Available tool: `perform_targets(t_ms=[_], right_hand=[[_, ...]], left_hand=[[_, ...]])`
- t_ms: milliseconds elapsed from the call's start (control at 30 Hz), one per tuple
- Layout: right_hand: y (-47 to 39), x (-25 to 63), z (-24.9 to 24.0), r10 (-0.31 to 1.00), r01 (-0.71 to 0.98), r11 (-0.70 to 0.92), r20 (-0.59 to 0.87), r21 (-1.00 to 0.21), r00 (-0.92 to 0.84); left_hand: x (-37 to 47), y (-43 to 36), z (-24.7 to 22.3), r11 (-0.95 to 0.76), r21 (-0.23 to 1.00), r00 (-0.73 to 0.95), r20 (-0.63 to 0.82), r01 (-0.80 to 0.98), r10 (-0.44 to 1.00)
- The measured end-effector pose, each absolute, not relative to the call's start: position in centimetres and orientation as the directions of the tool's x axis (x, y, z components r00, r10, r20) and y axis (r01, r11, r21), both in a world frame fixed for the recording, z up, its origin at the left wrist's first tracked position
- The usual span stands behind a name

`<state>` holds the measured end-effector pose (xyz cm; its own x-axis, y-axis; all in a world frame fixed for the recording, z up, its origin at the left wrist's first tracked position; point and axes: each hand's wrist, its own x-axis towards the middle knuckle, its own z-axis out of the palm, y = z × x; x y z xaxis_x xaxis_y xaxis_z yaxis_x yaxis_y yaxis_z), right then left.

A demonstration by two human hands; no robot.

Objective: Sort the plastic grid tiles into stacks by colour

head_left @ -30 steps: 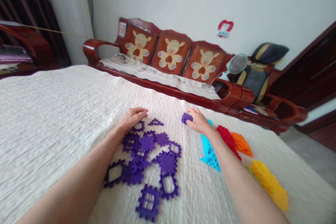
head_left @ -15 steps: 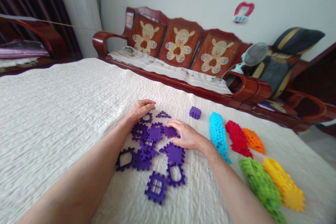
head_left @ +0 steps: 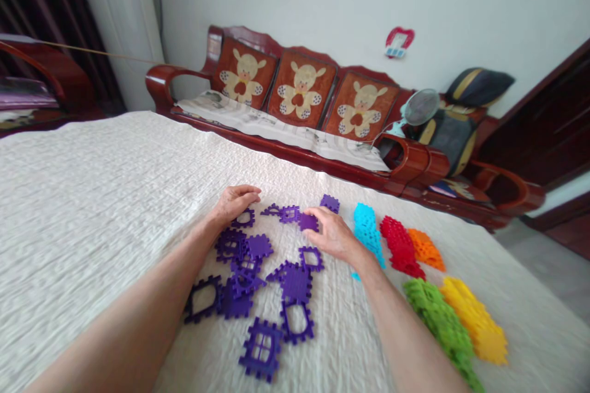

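My right hand (head_left: 332,234) pinches a solid purple square tile (head_left: 308,221) between thumb and fingers, just in front of a small purple stack of tiles (head_left: 330,203). My left hand (head_left: 238,202) rests with its fingers stretched out, beside a purple tile with a round opening (head_left: 251,219) that it partly covers. Between the hands lie a purple triangle piece (head_left: 271,210) and a purple window tile (head_left: 289,214). Closer to me, several purple pieces overlap, among them a solid tile (head_left: 296,284), a frame tile (head_left: 311,258) and another window tile (head_left: 262,350).
To the right stand rows of interlocking pieces: blue (head_left: 367,230), red (head_left: 401,247), orange (head_left: 426,249), green (head_left: 440,319) and yellow (head_left: 477,322). They lie on a white quilted cover (head_left: 115,178). Behind it is a wooden sofa (head_left: 276,141) with a small fan (head_left: 420,107).
My right hand has moved away from the loose pile toward the small stack with the solid square tile. A window tile and a frame tile now show near it. The view has turned slightly right.
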<state>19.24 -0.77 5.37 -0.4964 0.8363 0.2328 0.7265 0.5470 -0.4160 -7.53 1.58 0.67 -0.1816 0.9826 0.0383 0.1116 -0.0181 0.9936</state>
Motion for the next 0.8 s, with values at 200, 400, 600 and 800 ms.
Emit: perform_targets(t_ms=[200,400,600,800], right_hand=[[0.9,21.9,6.4,0.816,0.684,0.384,-0.119,-0.62,-0.565],[0.3,22.2,7.8,0.664,0.657,0.357,-0.314,-0.664,-0.678],[2.1,22.9,7.5,0.876,0.696,0.386,0.004,-0.605,-0.483],[5.9,23.8,6.5,0.929,0.907,0.325,0.271,-0.268,-0.253]], left_hand=[[-7.5,1.5,0.9,-0.015,0.992,-0.186,0.038,0.124,0.982],[-7.4,1.4,1.0,-0.003,0.993,-0.191,0.025,0.116,0.981],[-7.4,1.4,1.0,0.003,0.992,-0.196,0.022,0.129,0.98],[-7.6,1.7,0.5,-0.003,0.991,-0.184,0.027,0.132,0.983]])
